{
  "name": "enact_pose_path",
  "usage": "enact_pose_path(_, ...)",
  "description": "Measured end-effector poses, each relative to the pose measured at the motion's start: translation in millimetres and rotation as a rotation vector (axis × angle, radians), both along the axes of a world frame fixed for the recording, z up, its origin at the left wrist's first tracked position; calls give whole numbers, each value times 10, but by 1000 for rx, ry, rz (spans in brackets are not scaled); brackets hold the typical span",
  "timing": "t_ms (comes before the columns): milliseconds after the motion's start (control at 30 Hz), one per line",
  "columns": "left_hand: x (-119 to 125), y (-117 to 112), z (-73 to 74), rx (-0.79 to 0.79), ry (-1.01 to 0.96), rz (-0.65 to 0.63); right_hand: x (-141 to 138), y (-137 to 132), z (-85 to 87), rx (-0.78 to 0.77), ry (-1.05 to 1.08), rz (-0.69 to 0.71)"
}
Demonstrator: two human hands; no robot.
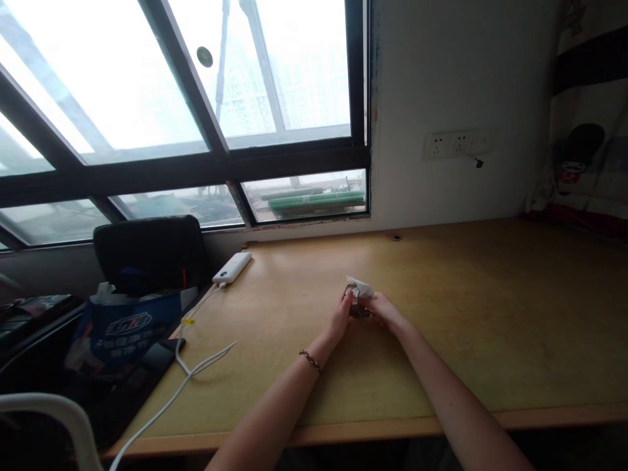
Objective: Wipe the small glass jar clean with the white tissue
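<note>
Holding over a wide yellow-brown wooden tabletop (471, 294): small dark object with a shiny, glassy-looking face (360, 311), set between both hands near the middle; too small and covered to name with certainty, and hard to say whether resting on the wood or lifted just off.
Left hand (338, 318): closed on the object's left side, thumb up along the near face; brown braided bracelet (310, 360) at the wrist.
Right hand (383, 310): closed in from the other side, fingers at the object's right edge; exact fingertip places hidden.
Thin white tissue-like sheet (362, 288): bunched over the top of the object, beside the right fingers.
Grip, as judged: best light and steady on the left, supporting from below and pressing on firm edges instead of the shiny face.
Sheet handling, as judged: better gathered flat under the right fingers, loose corner tucked in, pressure small and even; prone to tearing or slipping if tugged.
Working place, as judged: sensible low over the wood, for a short fall if dropped; forearms angled inward, good for steadying.
White rectangular device (232, 267) and white cable (171, 396): joined, lying along the left edge, well apart from both hands.
</note>
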State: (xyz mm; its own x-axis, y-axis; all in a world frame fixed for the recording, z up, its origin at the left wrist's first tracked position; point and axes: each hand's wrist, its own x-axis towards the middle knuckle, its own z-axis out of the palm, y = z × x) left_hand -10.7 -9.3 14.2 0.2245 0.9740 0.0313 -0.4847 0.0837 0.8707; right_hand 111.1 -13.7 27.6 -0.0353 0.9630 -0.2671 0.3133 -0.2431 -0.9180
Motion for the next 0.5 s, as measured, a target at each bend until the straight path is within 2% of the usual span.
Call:
enact_pose_path(100, -4, -4, 3, 118, 10, 68, 10, -44, 29, -146, 171, 96)
enact_pose_path(200, -17, 6, 41, 11, -82, 49, -24, -79, 61, -115, 206, 70)
enact_pose_path(300, -49, 23, 91, -122, -146, -42, -76, -81, 64, 28, 82, -46)
enact_pose_path(400, -82, 36, 112, -147, -176, -124, -109, -73, 58, 216, -177, -184)
enact_pose_path(500, -94, 40, 99, -163, -203, -168, -123, -69, 74, 427, -294, -295)
